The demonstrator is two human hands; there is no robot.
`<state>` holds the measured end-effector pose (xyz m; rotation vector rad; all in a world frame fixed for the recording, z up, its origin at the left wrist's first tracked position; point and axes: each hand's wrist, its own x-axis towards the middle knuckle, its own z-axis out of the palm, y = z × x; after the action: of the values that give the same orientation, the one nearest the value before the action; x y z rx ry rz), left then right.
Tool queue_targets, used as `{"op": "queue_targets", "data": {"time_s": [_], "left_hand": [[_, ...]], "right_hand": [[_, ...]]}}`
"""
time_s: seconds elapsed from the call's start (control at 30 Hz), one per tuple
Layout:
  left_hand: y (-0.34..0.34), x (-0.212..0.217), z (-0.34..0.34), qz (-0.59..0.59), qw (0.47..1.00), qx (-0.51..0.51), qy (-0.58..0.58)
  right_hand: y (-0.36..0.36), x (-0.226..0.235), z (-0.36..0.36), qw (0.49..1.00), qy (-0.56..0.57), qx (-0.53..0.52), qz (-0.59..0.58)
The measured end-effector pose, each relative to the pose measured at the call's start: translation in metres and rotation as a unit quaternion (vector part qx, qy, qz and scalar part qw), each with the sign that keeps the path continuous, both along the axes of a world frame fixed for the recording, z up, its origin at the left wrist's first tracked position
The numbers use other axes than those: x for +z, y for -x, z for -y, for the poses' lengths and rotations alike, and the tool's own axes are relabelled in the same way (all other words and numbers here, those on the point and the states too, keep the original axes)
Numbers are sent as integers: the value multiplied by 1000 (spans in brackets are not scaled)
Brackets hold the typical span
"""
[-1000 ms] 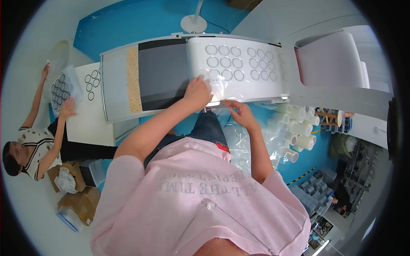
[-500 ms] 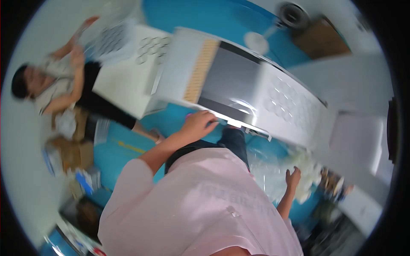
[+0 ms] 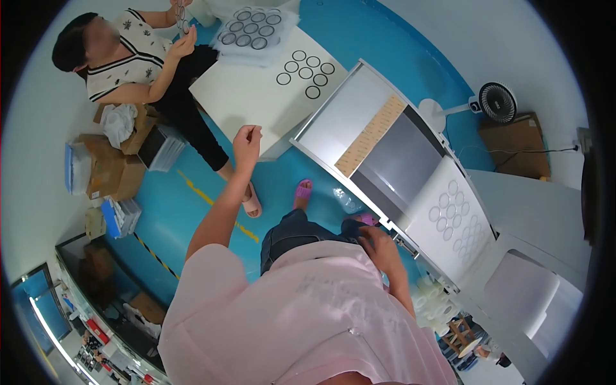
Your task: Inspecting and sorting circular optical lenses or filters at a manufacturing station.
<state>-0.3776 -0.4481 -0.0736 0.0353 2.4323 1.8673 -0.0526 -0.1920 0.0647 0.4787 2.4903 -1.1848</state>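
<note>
My left hand (image 3: 247, 146) is held out over the near edge of a white table (image 3: 247, 90), its fingers curled together and nothing showing in them. On that table lie several black rings (image 3: 312, 62), apart from one another, to the hand's upper right. A stack of clear sheets (image 3: 253, 32) with more dark rings is at the table's far left. My right hand (image 3: 380, 247) hangs by my right hip, fingers slightly spread and holding nothing visible. Beside it runs the metal edge of a long machine bed (image 3: 321, 138).
On the bed are a tan perforated strip (image 3: 369, 136), a grey plate (image 3: 404, 157) and a white sheet with clear circles (image 3: 417, 218). A seated co-worker (image 3: 135, 64) lifts a ringed clear piece at left. Cardboard boxes (image 3: 112, 167) and a fan (image 3: 497, 102) stand around.
I have turned toward the left, so the white table is nearer. My left hand has gone from the bed's edge to the table; my right hand has come in to my hip.
</note>
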Motion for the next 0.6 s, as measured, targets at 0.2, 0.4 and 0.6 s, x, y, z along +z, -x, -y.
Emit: {"op": "queue_targets", "data": {"time_s": [0.2, 0.4, 0.6], "left_hand": [[68, -84, -21, -70, 986, -29, 147], [153, -123, -76, -49, 921, 53, 383], [174, -119, -110, 37, 862, 72, 500]], "right_hand": [[11, 5, -8, 996, -32, 50, 62], [3, 5, 10, 992, -68, 31, 98], [-7, 10, 17, 987, -81, -26, 139]]}}
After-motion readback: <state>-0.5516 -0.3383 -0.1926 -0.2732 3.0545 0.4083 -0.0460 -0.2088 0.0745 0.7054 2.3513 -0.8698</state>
